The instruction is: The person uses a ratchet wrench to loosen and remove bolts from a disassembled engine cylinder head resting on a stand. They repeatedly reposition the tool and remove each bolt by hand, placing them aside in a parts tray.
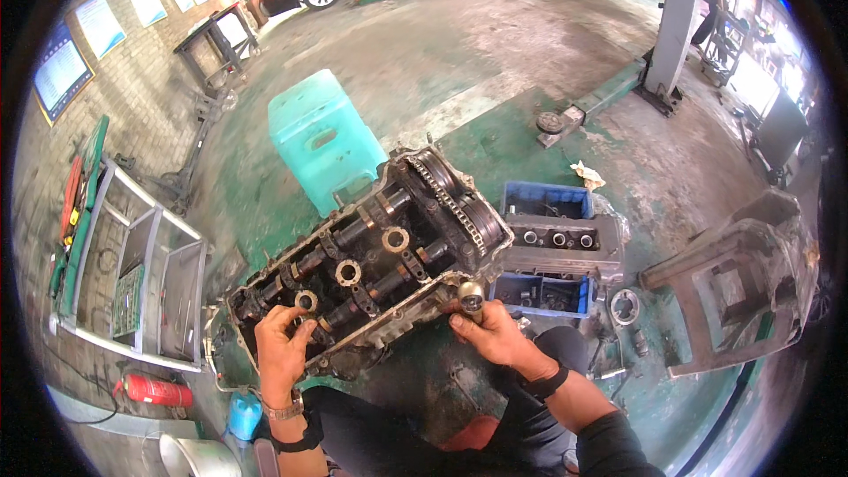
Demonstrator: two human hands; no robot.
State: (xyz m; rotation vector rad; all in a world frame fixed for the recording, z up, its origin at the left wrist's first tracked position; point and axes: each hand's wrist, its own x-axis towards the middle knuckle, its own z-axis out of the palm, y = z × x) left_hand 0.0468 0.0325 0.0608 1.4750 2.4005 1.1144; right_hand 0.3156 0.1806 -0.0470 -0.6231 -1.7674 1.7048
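Note:
An engine cylinder head [380, 322] lies at a slant before me, its dark camshafts [358, 228] exposed and a timing chain [448, 203] running across its far right end. My left hand [284, 340] is at the near left end, thumb and fingers pinched together low by a camshaft cap; whatever is between the fingertips is too small to make out. Beside the near right edge, my right hand [495, 334] is closed round a ratchet wrench [471, 293], whose round metal head points up. The fingers hide most of its handle.
Behind the engine part stands a turquoise stool [322, 128]. Blue bins [548, 199] and a grey valve cover [565, 247] lie to the right, near a large metal frame [707, 300]. A tool cart [146, 256] and a red fire extinguisher [157, 390] are at left.

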